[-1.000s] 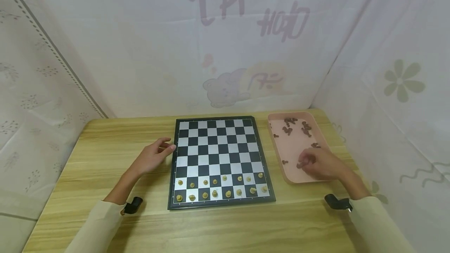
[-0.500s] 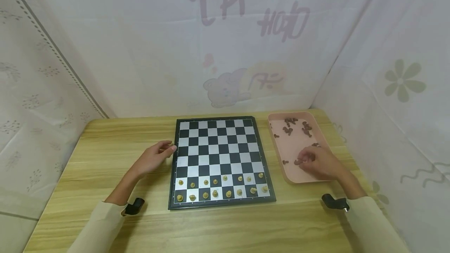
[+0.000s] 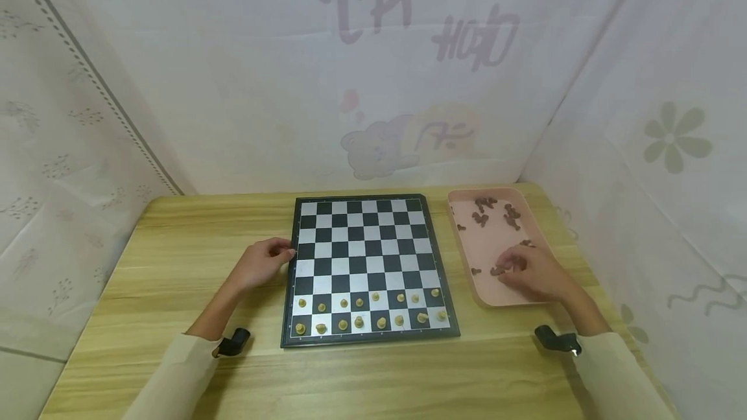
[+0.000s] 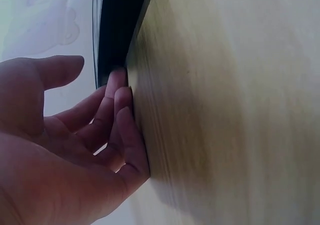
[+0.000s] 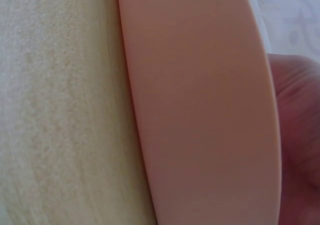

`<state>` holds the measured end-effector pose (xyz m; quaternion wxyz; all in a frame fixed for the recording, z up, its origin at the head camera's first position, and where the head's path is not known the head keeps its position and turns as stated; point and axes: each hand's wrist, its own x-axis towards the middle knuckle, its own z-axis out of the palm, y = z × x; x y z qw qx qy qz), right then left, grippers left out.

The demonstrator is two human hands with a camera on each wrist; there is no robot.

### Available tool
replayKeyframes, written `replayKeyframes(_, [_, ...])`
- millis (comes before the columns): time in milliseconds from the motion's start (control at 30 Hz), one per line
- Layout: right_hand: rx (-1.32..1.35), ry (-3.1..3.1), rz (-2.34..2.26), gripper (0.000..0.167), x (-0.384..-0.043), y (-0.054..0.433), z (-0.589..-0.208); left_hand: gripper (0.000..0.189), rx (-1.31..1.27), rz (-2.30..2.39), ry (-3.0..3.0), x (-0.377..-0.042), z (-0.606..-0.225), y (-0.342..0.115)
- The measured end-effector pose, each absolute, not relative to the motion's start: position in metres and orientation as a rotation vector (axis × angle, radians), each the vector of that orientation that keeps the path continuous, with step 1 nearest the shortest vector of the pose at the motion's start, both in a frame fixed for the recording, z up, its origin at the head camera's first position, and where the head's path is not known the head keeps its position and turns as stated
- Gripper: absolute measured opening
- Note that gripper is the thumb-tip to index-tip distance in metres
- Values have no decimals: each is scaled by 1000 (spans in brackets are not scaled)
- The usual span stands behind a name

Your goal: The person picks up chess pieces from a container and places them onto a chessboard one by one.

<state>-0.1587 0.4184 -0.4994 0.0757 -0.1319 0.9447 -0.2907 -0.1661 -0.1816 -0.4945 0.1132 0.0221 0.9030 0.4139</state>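
My left hand [image 3: 260, 263] lies at the left edge of the black-and-white chessboard [image 3: 379, 341]. In the left wrist view its bent fingers [image 4: 131, 140] rest against the board's dark side [image 4: 120, 30], with the thumb held apart. Over the near end of the pink tray [image 3: 489, 299], my right hand [image 3: 531, 271] pinches a dark brown chess piece [image 3: 497, 271] at its fingertips. From the right wrist camera, the tray's outer wall [image 5: 205, 105] hides most of that hand and the piece.
Several brown chess pieces [image 3: 480, 219] lie scattered in the tray. Pale yellow pieces [image 3: 358, 322] stand in two rows along the board's near side. Board and tray sit on a wood-grain table [image 3: 373, 381], enclosed by printed curtains [image 3: 262, 83] behind and at both sides.
The left hand has edged nearer the board, its fingertips now closer against the side. The right hand stays low in the tray, shifting the brown piece slightly. The head view has moved a little.
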Motion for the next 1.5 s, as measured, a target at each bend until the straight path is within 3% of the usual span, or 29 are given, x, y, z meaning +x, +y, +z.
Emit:
replayKeyframes(333, [-394,2830,-907,20,-156,415,-499,35,58,1296,2695,-161,-495,-179])
replayKeyframes(1500, [-406,2868,-920,14,-157,412,-498,37,-52,1490,2517,-162,-506,-179])
